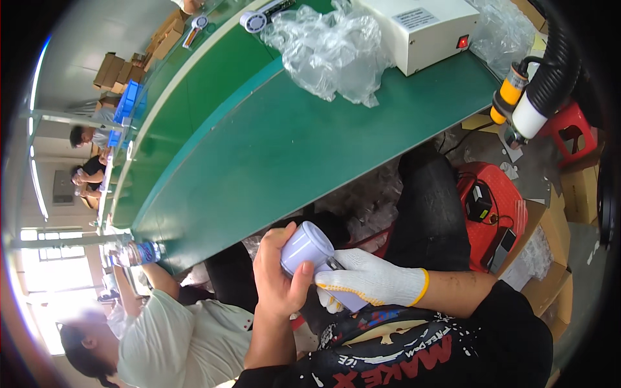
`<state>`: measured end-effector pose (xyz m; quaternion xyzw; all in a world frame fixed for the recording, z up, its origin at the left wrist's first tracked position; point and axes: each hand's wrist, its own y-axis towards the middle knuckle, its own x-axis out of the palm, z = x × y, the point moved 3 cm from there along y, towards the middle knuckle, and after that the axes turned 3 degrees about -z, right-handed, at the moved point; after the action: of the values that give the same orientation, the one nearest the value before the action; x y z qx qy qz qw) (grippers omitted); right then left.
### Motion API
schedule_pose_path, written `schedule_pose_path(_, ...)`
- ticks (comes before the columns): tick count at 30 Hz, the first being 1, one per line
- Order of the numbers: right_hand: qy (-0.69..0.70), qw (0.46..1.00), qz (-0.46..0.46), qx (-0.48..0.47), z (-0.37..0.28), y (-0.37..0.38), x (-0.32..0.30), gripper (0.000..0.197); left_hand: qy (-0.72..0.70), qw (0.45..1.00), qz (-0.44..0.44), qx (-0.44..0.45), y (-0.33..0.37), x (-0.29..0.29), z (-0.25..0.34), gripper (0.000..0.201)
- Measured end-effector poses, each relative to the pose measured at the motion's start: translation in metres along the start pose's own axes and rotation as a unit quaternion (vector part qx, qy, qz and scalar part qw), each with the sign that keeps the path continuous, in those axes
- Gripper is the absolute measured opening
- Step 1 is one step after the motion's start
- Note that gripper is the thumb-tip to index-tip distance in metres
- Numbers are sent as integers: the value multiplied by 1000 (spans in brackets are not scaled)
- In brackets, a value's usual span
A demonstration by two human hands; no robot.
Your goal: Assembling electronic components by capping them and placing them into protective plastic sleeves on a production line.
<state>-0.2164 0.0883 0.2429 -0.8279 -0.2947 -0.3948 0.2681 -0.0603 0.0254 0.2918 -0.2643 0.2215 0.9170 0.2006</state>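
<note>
Just in front of my chest I hold a pale lilac handheld fan (301, 247) with a round, drum-shaped head. My bare left hand (275, 270) is wrapped round the head, its thumb across the near side. My right hand (372, 278), in a white knitted glove with yellow trim, grips the handle lower down. A small dark piece shows beside the gloved fingers; I cannot make out what it is. The glove hides part of the handle. Both hands are just off the near edge of the green worktable (259, 168).
Clear plastic bags (336, 52) lie beside a white box-shaped machine (420, 32) with a red switch. Two similar fans, one of them (255, 21) near the bags, lie on the green conveyor (194, 84). A red stool (485, 207) holds black adapters. A co-worker (174, 336) sits at my left.
</note>
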Motion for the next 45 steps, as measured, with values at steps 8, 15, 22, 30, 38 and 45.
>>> schedule_pose_path(8, 49, 989, -49, -134, 22, 5, -56, 55, -163, 953, 234, -105, 165, -80, -89, 51)
schedule_pose_path(15, -207, 973, 80, -69, 33, 29, -73, 54, 132, 905, 306, -265, 304, -178, -251, 59)
schedule_pose_path(22, -312, 939, 143, -18, 26, 23, -77, 48, 250, 929, 273, 25, 301, -110, -158, 29)
schedule_pose_path(30, -367, 911, 185, 11, 40, 21, -80, 45, 365, 873, 83, 313, 217, 5, 9, 26)
schedule_pose_path(38, -341, 901, 257, 72, 24, -7, -60, 48, 153, 970, 92, 165, 122, -31, -1, 17)
schedule_pose_path(45, 34, 954, 238, -177, 60, 18, -107, 67, -9, 999, 39, 27, -43, 47, -42, 29)
